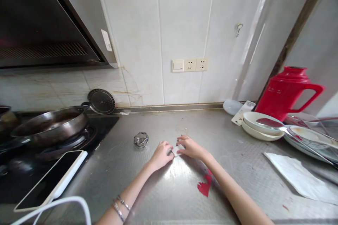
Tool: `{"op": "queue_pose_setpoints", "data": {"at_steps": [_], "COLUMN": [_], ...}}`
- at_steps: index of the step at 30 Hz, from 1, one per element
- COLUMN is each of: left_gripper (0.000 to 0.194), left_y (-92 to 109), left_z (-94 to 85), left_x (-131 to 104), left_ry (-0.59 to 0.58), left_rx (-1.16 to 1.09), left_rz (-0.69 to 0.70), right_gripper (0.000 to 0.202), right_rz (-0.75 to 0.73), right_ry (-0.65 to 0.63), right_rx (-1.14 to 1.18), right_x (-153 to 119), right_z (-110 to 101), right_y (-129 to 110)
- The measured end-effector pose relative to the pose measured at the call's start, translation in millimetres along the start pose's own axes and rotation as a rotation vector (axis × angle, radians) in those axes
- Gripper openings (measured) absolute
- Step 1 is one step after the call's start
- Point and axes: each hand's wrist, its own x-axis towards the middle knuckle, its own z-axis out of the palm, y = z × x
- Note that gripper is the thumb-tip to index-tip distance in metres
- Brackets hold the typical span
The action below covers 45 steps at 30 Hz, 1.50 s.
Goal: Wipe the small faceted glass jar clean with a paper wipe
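Note:
A small white square piece [177, 150], which could be folded paper, lies between my hands just above or on the steel counter. My left hand [161, 155] pinches its left edge with the fingers curled. On the other side, my right hand [190, 147] grips its right part between thumb and fingers. The fingertips hide some of its edges. Left of my left hand stands a clear faceted glass dish [141, 140]. A torn red scrap [204, 187] lies beside my right forearm.
At left, a metal pan [52, 126] sits on the black stove, near a phone [51, 179] with a white cable. On the right are a red thermos jug [283, 93], stacked white bowls [260, 133], a ladle [287, 130] and a white sheet [301, 177]. Sockets [195, 64] are on the wall.

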Motion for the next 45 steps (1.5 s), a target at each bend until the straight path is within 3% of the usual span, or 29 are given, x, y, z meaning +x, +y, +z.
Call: {"op": "queue_pose_setpoints", "data": {"at_steps": [8,14,21,26,31,35,38,40,45], "left_gripper": [0.031,0.051,0.036,0.023,0.021,0.029,0.025,0.021,0.024], "left_y": [-5,0,3,0,-2,-1,1,1,-9], "left_z": [3.6,-10.0,-37.8,-51.0,-51.8,-51.8,-59.0,-66.7,-82.1], "left_x": [2,2,2,2,1,-3,-14,-26,-59], "left_ry": [0.044,0.003,0.012,0.025,-0.135,-0.178,-0.162,-0.145,0.068], "left_rx": [-0.054,-0.124,-0.159,-0.178,-0.4,-0.575,-0.507,-0.387,-0.025], "left_rz": [-0.018,0.025,0.112,0.158,0.002,-0.121,-0.13,-0.128,-0.195], "right_gripper": [0.016,0.002,0.018,0.021,0.025,0.034,0.04,0.04,0.013], "right_rz": [0.013,0.013,-0.039,0.043,0.087,0.142,0.188,0.162,0.053], "right_ry": [0.035,0.057,0.153,0.14,0.175,0.091,-0.018,-0.054,-0.032], "right_rx": [0.099,0.218,0.426,0.498,0.542,0.737,0.764,0.635,0.331], "right_x": [1,1,-1,-2,-1,1,5,9,29], "right_z": [1,-8,-22,-28,-26,-18,-7,1,20], "right_y": [-1,-13,-31,-36,-37,-37,-38,-41,-60]}}
